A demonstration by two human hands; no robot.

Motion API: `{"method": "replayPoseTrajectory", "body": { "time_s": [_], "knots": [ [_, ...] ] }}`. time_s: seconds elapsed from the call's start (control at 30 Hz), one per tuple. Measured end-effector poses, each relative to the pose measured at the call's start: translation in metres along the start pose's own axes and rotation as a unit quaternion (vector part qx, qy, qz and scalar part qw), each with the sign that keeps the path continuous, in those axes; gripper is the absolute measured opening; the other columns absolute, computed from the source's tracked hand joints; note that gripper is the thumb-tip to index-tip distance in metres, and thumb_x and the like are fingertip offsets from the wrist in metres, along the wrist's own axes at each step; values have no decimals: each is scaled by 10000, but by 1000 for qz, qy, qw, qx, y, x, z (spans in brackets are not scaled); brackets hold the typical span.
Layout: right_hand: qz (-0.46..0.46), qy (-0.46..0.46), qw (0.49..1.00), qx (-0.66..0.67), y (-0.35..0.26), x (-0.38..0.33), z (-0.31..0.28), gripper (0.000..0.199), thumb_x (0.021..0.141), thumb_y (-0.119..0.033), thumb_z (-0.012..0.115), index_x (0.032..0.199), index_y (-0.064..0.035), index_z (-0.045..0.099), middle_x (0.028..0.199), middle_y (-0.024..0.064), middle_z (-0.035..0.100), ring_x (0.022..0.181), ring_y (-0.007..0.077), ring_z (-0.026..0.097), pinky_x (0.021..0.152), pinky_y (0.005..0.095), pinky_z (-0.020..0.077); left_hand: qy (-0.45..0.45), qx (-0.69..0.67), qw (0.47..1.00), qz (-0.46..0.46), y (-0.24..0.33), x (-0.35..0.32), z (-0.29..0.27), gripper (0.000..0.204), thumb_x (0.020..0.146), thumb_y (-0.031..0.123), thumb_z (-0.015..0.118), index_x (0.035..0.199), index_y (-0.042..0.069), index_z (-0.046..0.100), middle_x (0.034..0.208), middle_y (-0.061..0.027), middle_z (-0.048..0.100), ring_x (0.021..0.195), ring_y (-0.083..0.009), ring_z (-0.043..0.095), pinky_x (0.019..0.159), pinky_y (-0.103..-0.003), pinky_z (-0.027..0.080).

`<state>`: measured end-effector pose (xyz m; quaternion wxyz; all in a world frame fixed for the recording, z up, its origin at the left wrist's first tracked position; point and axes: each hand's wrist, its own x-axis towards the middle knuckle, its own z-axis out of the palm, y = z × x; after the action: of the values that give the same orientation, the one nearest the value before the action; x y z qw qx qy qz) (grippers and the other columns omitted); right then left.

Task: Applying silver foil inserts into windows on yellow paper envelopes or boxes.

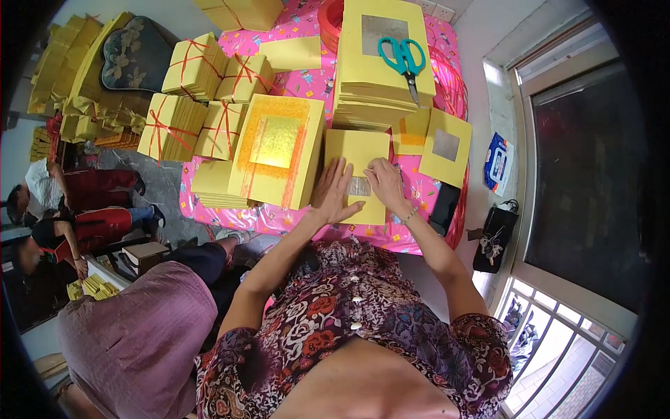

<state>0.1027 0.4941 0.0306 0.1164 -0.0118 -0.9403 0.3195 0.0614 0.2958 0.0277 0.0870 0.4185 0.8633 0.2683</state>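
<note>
Left hand (333, 192) lies flat, fingers extended and clear of any grasp, on one yellow rectangular paper piece with a silvery square patch (357, 145); right hand (386, 185) bends its fingers onto the same piece, whether pinching, cannot tell. Paper piece sits directly under the grip, on the pink tabletop with its printed covering (300, 17); layers beneath uncountable. Step in hand reads as pressing the patch area smooth; next move seems to call for the left palm steadying while the right fingertips work lightly. Counts: one thick yellow paper stack with orange print and gold square (279, 143), just left of the grip; one low plain yellow stack (215, 183), farther left; four red-tied yellow paper bundles (188, 66), left and beyond; one tall yellow paper stack (352, 77), beyond the grip, carrying one pair of teal-handled scissors (403, 59); one yellow sheet with grey square (455, 162), right of the grip; one black flat device (444, 204), nearer right.
</note>
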Motion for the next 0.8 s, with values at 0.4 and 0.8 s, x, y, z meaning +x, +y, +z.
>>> {"method": "replayPoseTrajectory", "body": {
  "time_s": [0.4,0.8],
  "knots": [
    [-28,-2,998,-54,1,1,6,189,854,-172,659,915,-50,529,881,117,563,866,319,584,738,428,478,-9,27,999,-26,-2,-5,1,1046,791,564,654,1462,-101,206,1498,-369,191,1419,-499,159,1168,-531,158],
    [187,169,962,104,5,-19,2,265,864,-180,702,999,-21,539,880,106,560,782,235,591,681,360,487,-4,16,1000,-22,-6,-7,1,1056,796,585,636,1465,-103,194,1505,-372,166,1426,-498,137,1172,-528,146]
  ]
}}
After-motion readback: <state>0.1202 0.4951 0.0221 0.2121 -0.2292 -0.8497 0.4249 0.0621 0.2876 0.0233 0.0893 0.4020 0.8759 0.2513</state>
